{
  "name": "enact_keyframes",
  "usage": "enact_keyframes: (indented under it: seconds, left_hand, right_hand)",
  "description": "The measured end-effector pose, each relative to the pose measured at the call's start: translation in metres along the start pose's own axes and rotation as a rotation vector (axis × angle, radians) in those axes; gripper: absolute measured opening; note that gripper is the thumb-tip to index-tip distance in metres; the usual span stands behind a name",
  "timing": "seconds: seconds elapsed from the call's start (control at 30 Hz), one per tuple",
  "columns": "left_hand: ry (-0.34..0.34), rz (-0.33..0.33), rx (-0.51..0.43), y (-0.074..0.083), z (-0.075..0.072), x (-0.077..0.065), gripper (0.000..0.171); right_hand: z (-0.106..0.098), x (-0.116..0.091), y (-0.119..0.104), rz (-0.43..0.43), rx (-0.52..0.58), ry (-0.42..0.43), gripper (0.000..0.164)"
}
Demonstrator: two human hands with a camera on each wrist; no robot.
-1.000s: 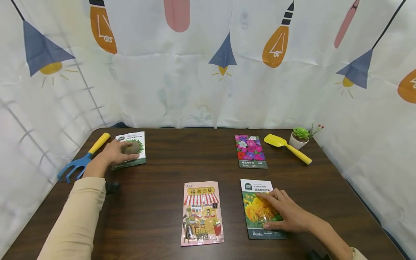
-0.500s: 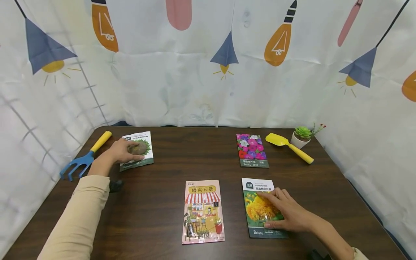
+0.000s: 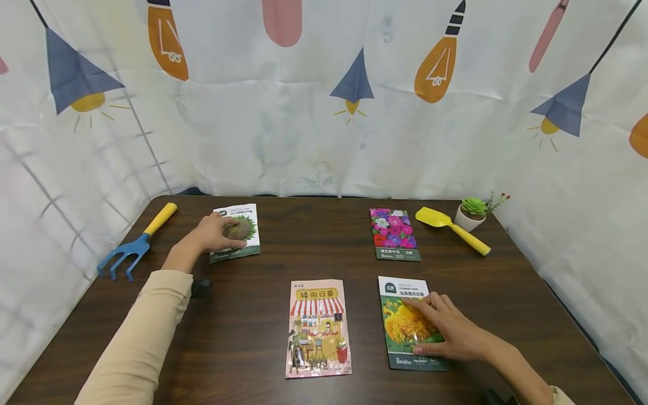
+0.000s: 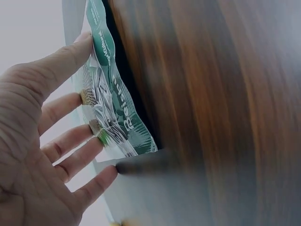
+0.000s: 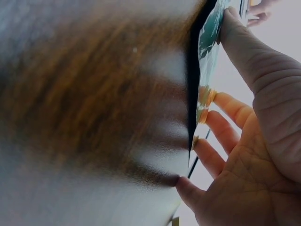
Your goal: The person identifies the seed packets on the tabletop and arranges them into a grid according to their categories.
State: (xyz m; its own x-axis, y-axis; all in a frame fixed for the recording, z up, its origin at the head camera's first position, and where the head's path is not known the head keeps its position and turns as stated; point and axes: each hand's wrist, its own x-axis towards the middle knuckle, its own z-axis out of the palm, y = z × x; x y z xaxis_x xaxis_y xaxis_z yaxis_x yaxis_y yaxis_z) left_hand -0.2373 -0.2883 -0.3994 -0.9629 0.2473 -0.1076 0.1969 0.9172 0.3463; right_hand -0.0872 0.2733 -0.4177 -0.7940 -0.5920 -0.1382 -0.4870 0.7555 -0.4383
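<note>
My left hand (image 3: pixel 216 234) lies over a white and green seed packet (image 3: pixel 251 219) with a spiky green plant picture, at the back left of the table. In the left wrist view its thumb and fingertips (image 4: pixel 96 129) touch the packet's printed face, fingers spread and not wrapped round it. Over at the front right, my right hand (image 3: pixel 450 332) rests on a seed packet with yellow flowers (image 3: pixel 402 323). Thumb and fingertips (image 5: pixel 220 123) of that hand press on the packet's face in the right wrist view, the little finger touching the table.
A pink seed packet (image 3: pixel 319 332) lies at the front middle. Further back are a packet with purple flowers (image 3: pixel 395 233), a yellow trowel (image 3: pixel 453 228) and a small potted succulent (image 3: pixel 471 214). A blue hand fork (image 3: pixel 134 247) with a yellow handle lies along the left edge.
My left hand has slid the white and green packet to the right along the table, away from the hand fork. My right hand and its packet have stayed in place.
</note>
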Motion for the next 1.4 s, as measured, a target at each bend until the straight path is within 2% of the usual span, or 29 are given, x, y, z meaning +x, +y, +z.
enact_keyframes:
  seconds: [0.37, 0.63, 1.07, 1.4]
  left_hand:
    - [-0.006, 0.003, -0.018, 0.044, 0.015, 0.02, 0.075]
    - [-0.011, -0.001, 0.002, 0.07, 0.026, 0.034, 0.075]
    - [0.0, 0.029, 0.01, 0.112, 0.041, 0.046, 0.074]
    - [-0.019, 0.064, 0.029, 0.139, 0.05, 0.055, 0.074]
  right_hand:
    - [-0.001, 0.001, 0.0, 0.02, 0.007, -0.015, 0.084]
    - [-0.002, 0.001, -0.001, -0.001, 0.002, -0.005, 0.084]
    - [-0.002, 0.001, 0.0, -0.013, -0.007, -0.001, 0.084]
    - [-0.001, 0.001, 0.001, -0.009, -0.001, 0.0, 0.084]
